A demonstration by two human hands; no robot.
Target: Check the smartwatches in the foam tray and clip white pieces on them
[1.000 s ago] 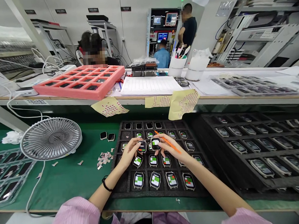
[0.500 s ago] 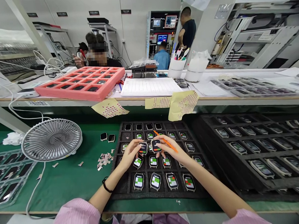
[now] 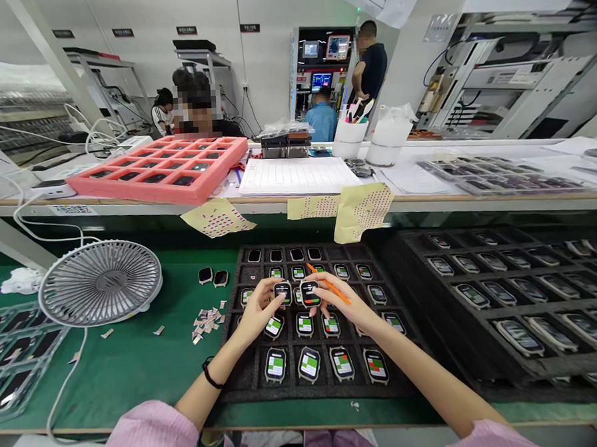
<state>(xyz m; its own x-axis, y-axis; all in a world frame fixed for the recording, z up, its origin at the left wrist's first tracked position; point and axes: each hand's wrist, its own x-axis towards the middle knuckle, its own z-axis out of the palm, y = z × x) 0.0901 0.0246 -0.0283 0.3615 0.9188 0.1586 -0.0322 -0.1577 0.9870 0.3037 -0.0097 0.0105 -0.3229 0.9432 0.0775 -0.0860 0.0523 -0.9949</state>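
Observation:
Over a black foam tray point(image 3: 300, 390) of square watches, my left hand point(image 3: 261, 307) holds one watch point(image 3: 283, 293) by its edges, its thumb at the lit screen. Close beside it, my right hand point(image 3: 343, 298) grips another watch point(image 3: 309, 293), whose screen shows white and orange-red. An orange stick point(image 3: 330, 284) also lies in my right hand, its tip pointing up and left. The two held watches are upright, side by side, with a small gap. Below them in the tray, watches show green, white and some red blocks, such as the one at the bottom right point(image 3: 375, 365).
Left of the tray are two loose watches point(image 3: 213, 276), small tabs point(image 3: 208, 323) and a grey fan point(image 3: 100, 282). A second black tray point(image 3: 435, 350) of watches stands at the right. On the shelf sit a pink foam tray point(image 3: 197, 193) and paper sheets point(image 3: 296, 175). Several people are beyond.
The screens of both held watches now face the camera more directly. Both hands stay almost in place over the tray. In the background, a person at the left has raised their head.

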